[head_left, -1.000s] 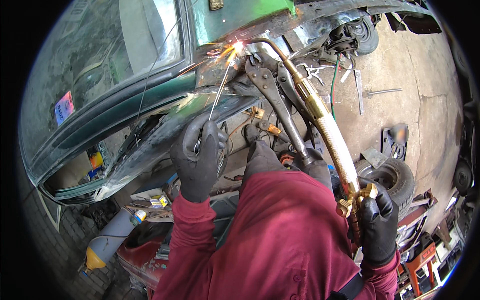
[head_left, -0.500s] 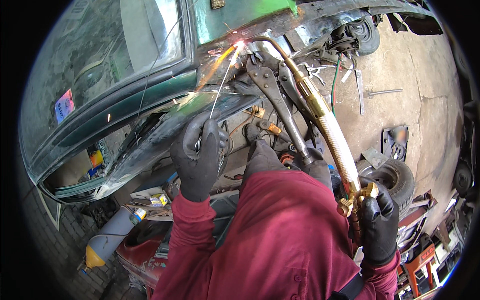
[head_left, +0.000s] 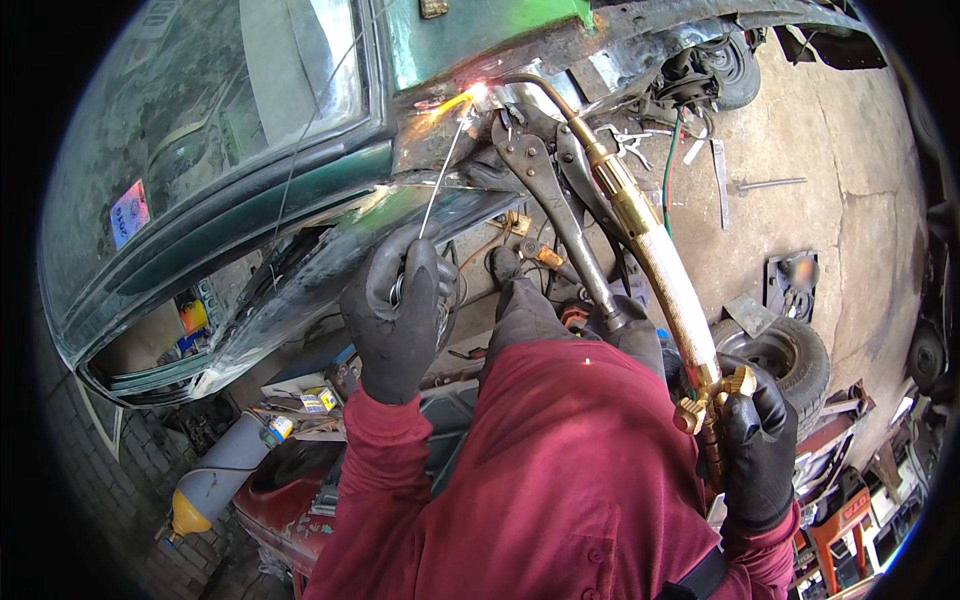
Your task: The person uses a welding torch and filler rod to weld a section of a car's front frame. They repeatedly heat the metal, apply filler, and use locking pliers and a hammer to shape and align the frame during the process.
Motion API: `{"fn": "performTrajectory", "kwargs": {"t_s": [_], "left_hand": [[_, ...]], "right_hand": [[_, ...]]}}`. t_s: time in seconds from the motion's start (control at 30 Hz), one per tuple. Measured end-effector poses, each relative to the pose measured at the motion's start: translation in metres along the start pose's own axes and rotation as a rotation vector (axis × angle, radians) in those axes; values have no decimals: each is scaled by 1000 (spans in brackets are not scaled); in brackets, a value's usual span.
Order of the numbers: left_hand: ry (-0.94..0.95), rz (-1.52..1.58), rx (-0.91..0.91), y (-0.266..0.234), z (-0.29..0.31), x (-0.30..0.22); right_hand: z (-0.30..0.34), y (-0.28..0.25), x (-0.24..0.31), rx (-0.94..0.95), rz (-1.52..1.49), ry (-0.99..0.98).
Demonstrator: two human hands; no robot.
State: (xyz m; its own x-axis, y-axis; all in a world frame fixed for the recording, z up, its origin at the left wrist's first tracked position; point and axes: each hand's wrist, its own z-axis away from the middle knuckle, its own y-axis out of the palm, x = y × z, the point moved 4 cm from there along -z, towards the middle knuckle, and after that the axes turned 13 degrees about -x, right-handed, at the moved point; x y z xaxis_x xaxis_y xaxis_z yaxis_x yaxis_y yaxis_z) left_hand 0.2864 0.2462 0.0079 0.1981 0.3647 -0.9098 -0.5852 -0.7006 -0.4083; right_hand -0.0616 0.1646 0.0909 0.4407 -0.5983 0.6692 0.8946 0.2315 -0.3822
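Note:
My left hand (head_left: 396, 312), in a black glove, is closed round a coil of thin filler wire (head_left: 436, 190). The wire's free end points up toward a bright flame at the base of the green car body's pillar (head_left: 425, 145). My gloved right hand (head_left: 760, 450) grips the valve end of a brass gas welding torch (head_left: 655, 255). Its bent tip arches left to the glowing spot on the metal, where an orange flame spreads leftward. Large locking pliers (head_left: 555, 195) are clamped to the panel edge just below the flame.
A windshield (head_left: 230, 110) fills the upper left, with the open door (head_left: 300, 270) beneath it. Right of the torch lie a loose tyre (head_left: 790, 365), a metal strip (head_left: 719, 185) and a green hose (head_left: 670, 170). A grey gas cylinder (head_left: 225, 470) rests lower left.
Fewer sparks fly round the weld spot, and the orange flame has shifted shape. A small spark now shows over my shirt. Both hands and the torch are nearly where they were.

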Motion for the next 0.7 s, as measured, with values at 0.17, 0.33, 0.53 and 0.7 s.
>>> {"fn": "performTrajectory", "kwargs": {"t_s": [0.17,0.33,0.53,0.7], "left_hand": [[-11,-3,3,0,0,-2],[-15,-6,2,-1,0,-3],[-5,6,3,-1,0,-3],[-8,-15,1,0,1,-3]], "right_hand": [[0,-1,-1,12,21,-1],[-1,-1,1,21,47,-51],[0,-1,0,15,25,-23],[0,-2,0,5,22,-10]]}}
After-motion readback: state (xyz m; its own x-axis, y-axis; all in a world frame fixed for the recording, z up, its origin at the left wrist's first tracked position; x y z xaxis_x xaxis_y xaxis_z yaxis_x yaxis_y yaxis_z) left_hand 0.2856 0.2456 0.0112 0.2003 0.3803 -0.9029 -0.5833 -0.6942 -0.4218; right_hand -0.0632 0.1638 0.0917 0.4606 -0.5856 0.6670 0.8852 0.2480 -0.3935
